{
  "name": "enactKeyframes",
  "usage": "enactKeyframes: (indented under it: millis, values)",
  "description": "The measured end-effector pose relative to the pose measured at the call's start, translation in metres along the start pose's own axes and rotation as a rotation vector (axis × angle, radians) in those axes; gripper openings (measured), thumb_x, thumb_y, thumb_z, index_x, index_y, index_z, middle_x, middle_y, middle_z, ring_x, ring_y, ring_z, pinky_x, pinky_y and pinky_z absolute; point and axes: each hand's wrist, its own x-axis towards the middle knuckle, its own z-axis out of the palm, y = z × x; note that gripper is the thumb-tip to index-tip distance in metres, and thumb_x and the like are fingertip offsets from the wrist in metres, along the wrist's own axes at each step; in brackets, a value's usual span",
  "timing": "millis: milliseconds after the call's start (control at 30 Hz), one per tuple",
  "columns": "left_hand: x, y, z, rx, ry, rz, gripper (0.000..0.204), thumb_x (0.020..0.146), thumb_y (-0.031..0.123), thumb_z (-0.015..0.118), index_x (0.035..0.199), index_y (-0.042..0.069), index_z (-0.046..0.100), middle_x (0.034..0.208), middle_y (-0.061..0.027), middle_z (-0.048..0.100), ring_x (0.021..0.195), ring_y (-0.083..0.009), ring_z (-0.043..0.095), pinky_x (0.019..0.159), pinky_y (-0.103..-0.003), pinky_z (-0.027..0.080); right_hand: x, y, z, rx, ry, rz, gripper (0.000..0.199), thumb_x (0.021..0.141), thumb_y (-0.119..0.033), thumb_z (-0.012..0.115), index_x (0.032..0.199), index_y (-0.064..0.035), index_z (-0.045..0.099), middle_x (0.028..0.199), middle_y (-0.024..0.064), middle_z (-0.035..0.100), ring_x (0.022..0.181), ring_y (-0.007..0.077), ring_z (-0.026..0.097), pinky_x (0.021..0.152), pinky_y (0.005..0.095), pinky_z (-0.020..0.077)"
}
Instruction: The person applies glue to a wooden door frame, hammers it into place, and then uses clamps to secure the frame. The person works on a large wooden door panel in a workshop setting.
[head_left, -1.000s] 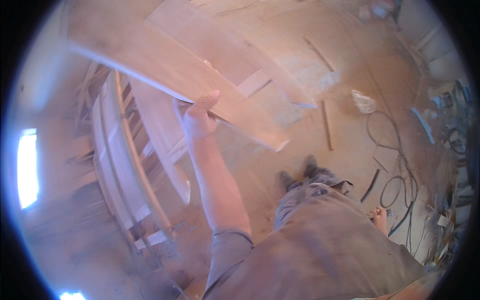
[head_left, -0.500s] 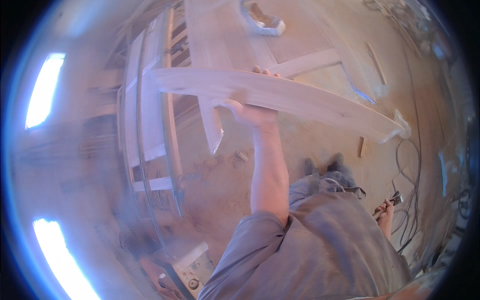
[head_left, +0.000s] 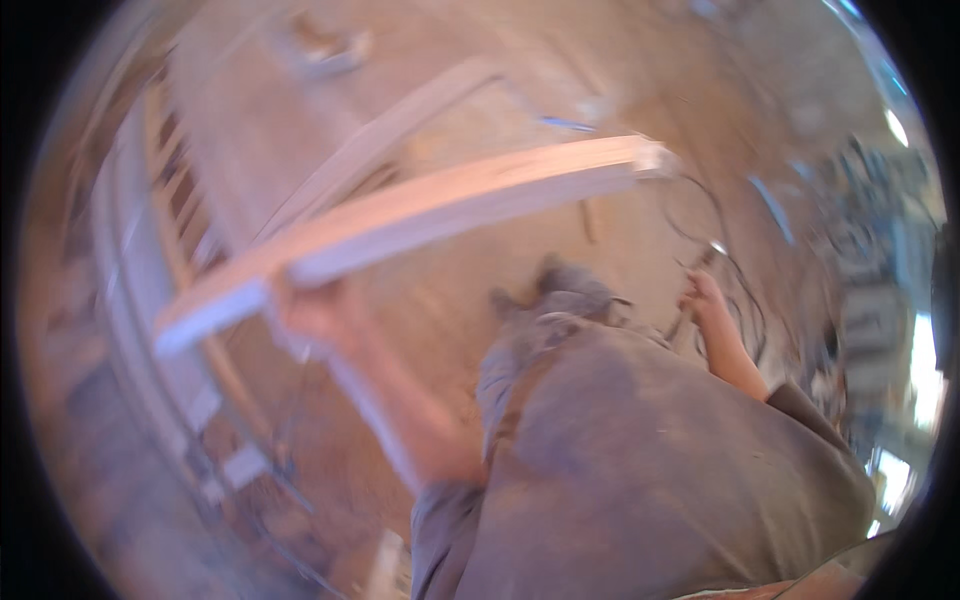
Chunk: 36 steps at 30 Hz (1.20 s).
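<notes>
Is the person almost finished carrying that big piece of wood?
Not yet, it seems. Done: the long wooden board is lifted off the floor. In hand: the left hand grips it near one end, held in the air. The right hand holds a slim tool, too blurred to name. Left: the board is not set down anywhere.

Open floor (head_left: 450,290) lies between the hands; a slatted wooden frame (head_left: 150,300) crowds the left, tangled cables (head_left: 730,270) the right.

The left hand (head_left: 318,312) is raised out to the left on a nearly straight arm, fingers closed in a grip, blurred. The right hand (head_left: 706,296) hangs low at the right, arm bent, fingers curled.
</notes>
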Motion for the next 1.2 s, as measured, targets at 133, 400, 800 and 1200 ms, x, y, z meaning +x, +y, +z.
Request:
enactKeyframes:
  millis: [133, 400, 800, 1200]
  values:
    - [-0.035, -0.012, -0.024, 0.126, 0.076, 0.085, 0.071, 0.082, 0.043, 0.076, 0.131, -0.005, 0.056, 0.106, -0.0256, 0.065, 0.103, -0.0409, 0.067, 0.099, -0.056, 0.053, -0.011, -0.003, -0.025, 0.189, -0.221, 0.228, 0.024, 0.09, -0.016, 0.069, 0.083, -0.0174, 0.046, 0.058, -0.0061, 0.039, 0.045, 0.01, 0.037, 0.043, 0.0293, 0.0336]
    - [-0.047, -0.064, -0.037, 0.397, 0.394, -0.066, 0.08, 0.082, 0.035, 0.079, 0.149, 0.014, 0.042, 0.126, -0.0201, 0.055, 0.119, -0.0382, 0.057, 0.098, -0.057, 0.052, -0.003, 0.003, 0.025, 0.599, -0.384, 0.442, 0.022, 0.096, -0.017, 0.062, 0.079, -0.0167, 0.048, 0.055, -0.0079, 0.042, 0.043, 0.0076, 0.042, 0.042, 0.0277, 0.0355]
    - [-0.054, -0.139, -0.072, 0.471, 0.7, -0.239, 0.078, 0.088, 0.037, 0.071, 0.15, 0.007, 0.035, 0.146, -0.0204, 0.046, 0.129, -0.0427, 0.051, 0.105, -0.062, 0.047, -0.029, 0.013, 0.171, 0.649, -0.64, 0.433, 0.027, 0.083, 0.003, 0.049, 0.109, 0.0076, 0.052, 0.132, 0.0271, 0.06, 0.125, 0.0419, 0.06, 0.103, 0.055, 0.0527]
    - [-0.038, -0.173, -0.127, 0.719, 1.027, -0.298, 0.078, 0.09, 0.04, 0.069, 0.153, 0.011, 0.035, 0.149, -0.0164, 0.048, 0.129, -0.0358, 0.054, 0.106, -0.054, 0.045, -0.015, 0.009, 0.248, 0.513, -0.736, 0.29, 0.011, 0.09, -0.006, 0.061, 0.101, -0.0023, 0.059, 0.095, 0.0092, 0.065, 0.091, 0.025, 0.067, 0.086, 0.044, 0.0561]
